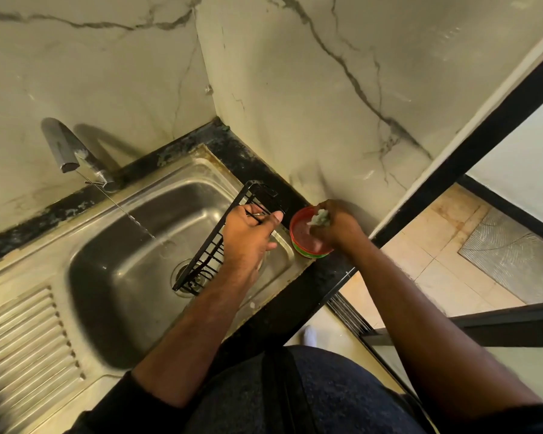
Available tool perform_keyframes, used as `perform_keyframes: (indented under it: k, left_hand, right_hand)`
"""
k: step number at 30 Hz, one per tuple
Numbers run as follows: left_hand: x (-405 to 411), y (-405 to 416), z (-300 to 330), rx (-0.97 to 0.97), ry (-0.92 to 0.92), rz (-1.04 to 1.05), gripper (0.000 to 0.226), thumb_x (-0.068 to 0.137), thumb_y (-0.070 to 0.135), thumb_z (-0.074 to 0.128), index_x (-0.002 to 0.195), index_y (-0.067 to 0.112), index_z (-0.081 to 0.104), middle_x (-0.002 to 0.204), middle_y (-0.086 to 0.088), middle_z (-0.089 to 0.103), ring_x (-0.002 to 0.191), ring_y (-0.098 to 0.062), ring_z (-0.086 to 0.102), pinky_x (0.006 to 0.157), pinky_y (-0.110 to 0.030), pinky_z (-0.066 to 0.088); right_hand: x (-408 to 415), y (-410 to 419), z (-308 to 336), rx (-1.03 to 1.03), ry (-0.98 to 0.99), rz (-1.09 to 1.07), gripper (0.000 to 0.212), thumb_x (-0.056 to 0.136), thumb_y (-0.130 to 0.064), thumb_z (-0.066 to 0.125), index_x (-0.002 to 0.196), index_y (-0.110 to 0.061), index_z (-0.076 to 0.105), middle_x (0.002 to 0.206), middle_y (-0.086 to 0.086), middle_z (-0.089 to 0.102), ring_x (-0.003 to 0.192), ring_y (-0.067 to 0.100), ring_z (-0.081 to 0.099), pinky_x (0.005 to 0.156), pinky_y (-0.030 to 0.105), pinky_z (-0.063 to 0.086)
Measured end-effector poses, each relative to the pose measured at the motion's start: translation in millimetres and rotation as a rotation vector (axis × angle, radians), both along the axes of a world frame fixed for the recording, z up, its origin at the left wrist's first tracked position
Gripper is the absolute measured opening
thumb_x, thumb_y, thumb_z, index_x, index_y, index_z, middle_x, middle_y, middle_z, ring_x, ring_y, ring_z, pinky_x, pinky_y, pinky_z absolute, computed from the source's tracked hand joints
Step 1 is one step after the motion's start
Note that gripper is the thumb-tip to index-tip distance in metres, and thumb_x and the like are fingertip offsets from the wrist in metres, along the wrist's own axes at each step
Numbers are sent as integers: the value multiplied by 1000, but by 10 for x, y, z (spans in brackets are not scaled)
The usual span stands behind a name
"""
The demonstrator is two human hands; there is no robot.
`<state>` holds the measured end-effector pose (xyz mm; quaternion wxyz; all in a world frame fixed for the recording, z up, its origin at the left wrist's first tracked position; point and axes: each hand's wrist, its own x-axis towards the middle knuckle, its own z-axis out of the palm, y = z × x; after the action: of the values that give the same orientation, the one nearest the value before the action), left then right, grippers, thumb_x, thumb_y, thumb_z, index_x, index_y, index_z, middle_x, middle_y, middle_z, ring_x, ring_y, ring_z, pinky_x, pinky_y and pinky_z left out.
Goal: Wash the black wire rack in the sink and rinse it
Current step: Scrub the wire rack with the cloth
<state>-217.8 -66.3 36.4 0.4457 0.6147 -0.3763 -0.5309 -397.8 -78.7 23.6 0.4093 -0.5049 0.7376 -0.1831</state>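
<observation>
The black wire rack (208, 252) stands tilted on edge inside the steel sink (113, 277), its lower end near the drain. My left hand (248, 236) grips the rack's upper rim. My right hand (336, 225) holds a pale green soapy scrubber (319, 218) and presses it into a red tub of dish soap (304, 238) on the black counter at the sink's right edge. A thin stream of water runs from the chrome tap (66, 148) into the basin.
A ribbed steel drainboard (22, 339) lies left of the basin. Marble-patterned walls meet in a corner behind the sink. A black door frame (470, 151) and a tiled floor (445, 267) lie to the right. The black counter edge (295, 308) runs along my body.
</observation>
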Motion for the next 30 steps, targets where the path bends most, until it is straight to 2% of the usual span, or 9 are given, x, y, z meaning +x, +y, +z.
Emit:
perform_keyframes:
  k: [2, 6, 14, 18, 20, 23, 25, 28, 30]
  left_hand:
    - [5, -6, -12, 13, 4, 10, 32, 86, 14, 81, 106, 7, 58, 74, 2, 58, 83, -13, 71, 58, -33, 61]
    - [4, -11, -19, 11, -5, 3, 26, 85, 15, 81, 97, 13, 58, 78, 0, 63, 83, -12, 71, 60, -34, 61]
    - [15, -35, -28, 16, -3, 8, 28, 85, 16, 81, 98, 13, 57, 82, -5, 64, 86, -16, 73, 60, -36, 62]
    - [21, -51, -34, 32, 12, 11, 34, 85, 16, 82, 107, 8, 58, 87, -7, 65, 93, -20, 74, 60, -36, 62]
    - [26, -57, -35, 34, 10, 14, 33, 85, 16, 82, 106, 8, 58, 88, -8, 65, 95, -22, 74, 62, -39, 64]
    - [27, -65, -38, 37, 5, 14, 35, 84, 16, 82, 108, 7, 58, 93, -12, 67, 97, -23, 74, 64, -42, 64]
    - [26, -71, -34, 38, 1, 13, 36, 84, 17, 82, 108, 6, 58, 94, -13, 66, 98, -25, 74, 65, -44, 64]
    - [25, -74, -34, 33, 2, 5, 33, 85, 16, 82, 107, 5, 59, 90, -12, 66, 98, -28, 74, 64, -42, 64]
    - [26, -71, -32, 28, -1, 0, 33, 85, 16, 81, 107, 4, 59, 90, -14, 67, 99, -29, 74, 62, -39, 64]
  right_hand:
    - [34, -5, 28, -5, 95, 52, 55, 92, -15, 68, 142, -14, 45, 134, 15, 53, 122, 34, 54, 89, 37, 51]
    - [71, -7, 74, 23, 240, 190, 53, 97, -19, 62, 146, -9, 44, 143, 17, 51, 129, 36, 52, 98, 36, 48]
    - [51, -47, 65, 61, 303, 198, 58, 91, -11, 69, 144, -13, 47, 137, 15, 55, 127, 34, 54, 96, 36, 50]
    - [45, -96, 36, 68, 262, 153, 41, 96, -12, 61, 137, -15, 54, 133, 12, 55, 122, 34, 55, 95, 38, 51]
    - [49, -111, 40, 56, 146, 90, 33, 99, -15, 56, 133, -18, 58, 130, 10, 53, 121, 35, 54, 97, 42, 52]
    - [60, -114, 38, 81, -73, -88, 34, 101, -32, 53, 132, -19, 56, 133, 13, 52, 122, 38, 52, 96, 50, 52]
    - [73, -93, 42, 114, -144, -141, 37, 99, -41, 52, 128, -19, 59, 133, 13, 57, 119, 36, 54, 91, 44, 51]
    - [67, -92, 65, 54, -56, -61, 32, 103, -41, 48, 123, -21, 62, 131, 14, 55, 118, 38, 53, 89, 47, 54]
    - [66, -99, 63, 8, 91, 47, 29, 104, -28, 48, 127, -18, 62, 130, 15, 56, 117, 38, 55, 88, 44, 55]
